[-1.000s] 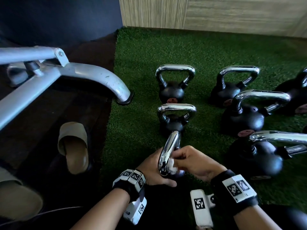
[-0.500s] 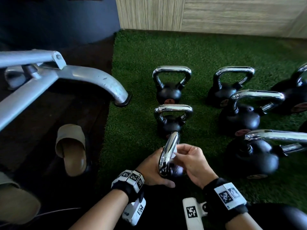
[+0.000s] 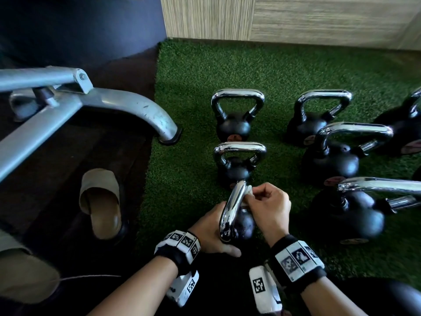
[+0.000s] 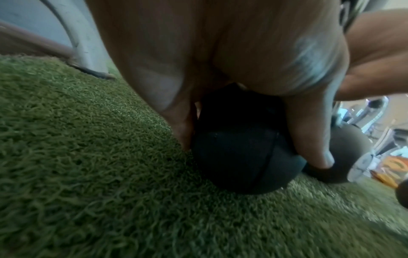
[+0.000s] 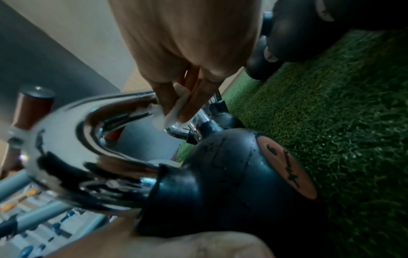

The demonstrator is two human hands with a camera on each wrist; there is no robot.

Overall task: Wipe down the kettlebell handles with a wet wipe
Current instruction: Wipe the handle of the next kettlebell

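Evidently the left hand (image 3: 211, 233) grips the kettlebell (image 3: 241, 224) to steady it while the right hand (image 3: 268, 206) pinches the wipe (image 5: 170, 111) against its handle (image 3: 232, 206)

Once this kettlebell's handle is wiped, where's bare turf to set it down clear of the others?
Bare turf lies left of the kettlebell column, up to the bench foot, and along the back wall. The right side is crowded with the larger kettlebells. The left hand holds the nearest kettlebell.

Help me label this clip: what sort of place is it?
Most likely a gym: rows of kettlebells stand on green turf, beside a grey metal bench frame.
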